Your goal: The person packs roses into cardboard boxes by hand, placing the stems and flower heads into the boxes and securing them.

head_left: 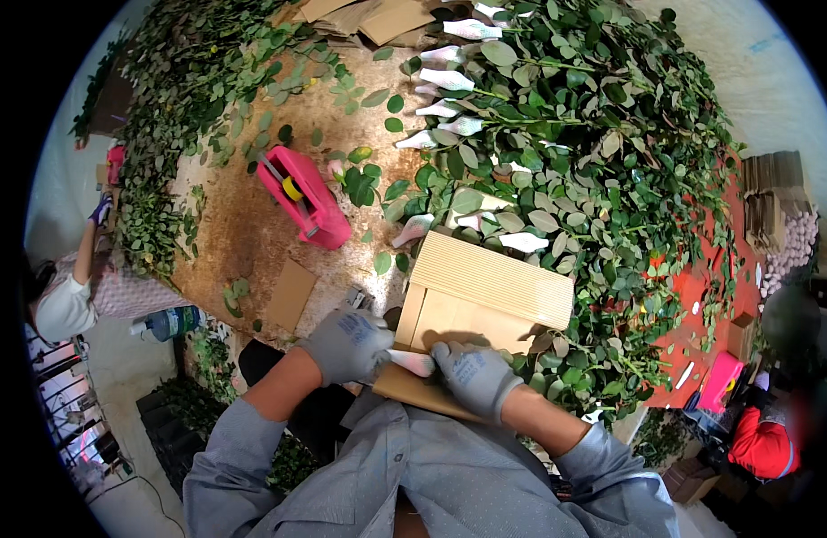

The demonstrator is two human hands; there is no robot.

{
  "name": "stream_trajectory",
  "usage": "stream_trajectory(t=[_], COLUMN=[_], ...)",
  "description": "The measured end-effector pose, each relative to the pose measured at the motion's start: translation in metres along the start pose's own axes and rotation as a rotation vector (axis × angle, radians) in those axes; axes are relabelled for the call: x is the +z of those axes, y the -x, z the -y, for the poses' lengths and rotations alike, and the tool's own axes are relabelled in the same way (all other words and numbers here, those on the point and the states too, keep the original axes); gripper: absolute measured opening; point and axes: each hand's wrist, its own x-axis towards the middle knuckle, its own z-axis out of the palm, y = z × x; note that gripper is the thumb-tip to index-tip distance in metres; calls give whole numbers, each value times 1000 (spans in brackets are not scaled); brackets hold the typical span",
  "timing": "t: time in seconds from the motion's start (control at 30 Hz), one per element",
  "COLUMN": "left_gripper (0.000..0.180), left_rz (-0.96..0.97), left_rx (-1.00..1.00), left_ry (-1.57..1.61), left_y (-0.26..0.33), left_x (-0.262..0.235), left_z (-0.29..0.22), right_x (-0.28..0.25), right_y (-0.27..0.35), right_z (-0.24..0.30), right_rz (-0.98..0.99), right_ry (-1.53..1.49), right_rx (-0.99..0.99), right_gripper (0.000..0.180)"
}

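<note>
Both my hands wear grey gloves, close together at the table's near edge. A flower bud in a pale net sleeve [412,361] lies between them, over a piece of brown cardboard. My right hand [478,378] is closed at the bud's right end, thumb against it. My left hand [349,345] has its fingers curled at the bud's left tip; whatever they hold is hidden. Just beyond the hands sits an open-flapped piece of corrugated cardboard [494,280]. A small metal object [357,297] shows beside my left knuckles, its kind unclear.
A pink tape dispenser [306,197] stands on the stained table [225,202] near a flat cardboard piece [291,294]. Leafy stems with sleeved buds [448,79] pile up at the right. More foliage [189,81] lies far left. Other people [768,439] are at both sides.
</note>
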Motion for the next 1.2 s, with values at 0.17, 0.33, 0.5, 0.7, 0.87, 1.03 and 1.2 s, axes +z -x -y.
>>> stream_trajectory(t=[0.17,0.33,0.5,0.7,0.87,1.03,1.2], left_gripper=[23,47,51,39,39,36,31], left_rz=[-131,-214,-352,-412,-432,-491,-515], left_rx=[-351,101,204,101,91,94,84], left_ry=[-298,49,-140,-68,-70,-90,-152], left_y=[43,38,17,15,15,19,19], left_x=[-22,-29,23,36,38,44,40], left_z=[5,-76,-98,-105,-108,-108,-112], right_x=[-5,-10,12,-69,-112,-83,-81], right_y=[2,-1,0,33,64,36,14], right_z=[3,7,-8,-3,-88,-209,-221], right_rz=[46,57,-135,-236,-791,-811,-298], right_ry=[51,47,11,-80,-9,356,584], right_rx=[-42,-78,-115,-12,445,545,711], right_gripper=[25,27,32,31,27,36,34])
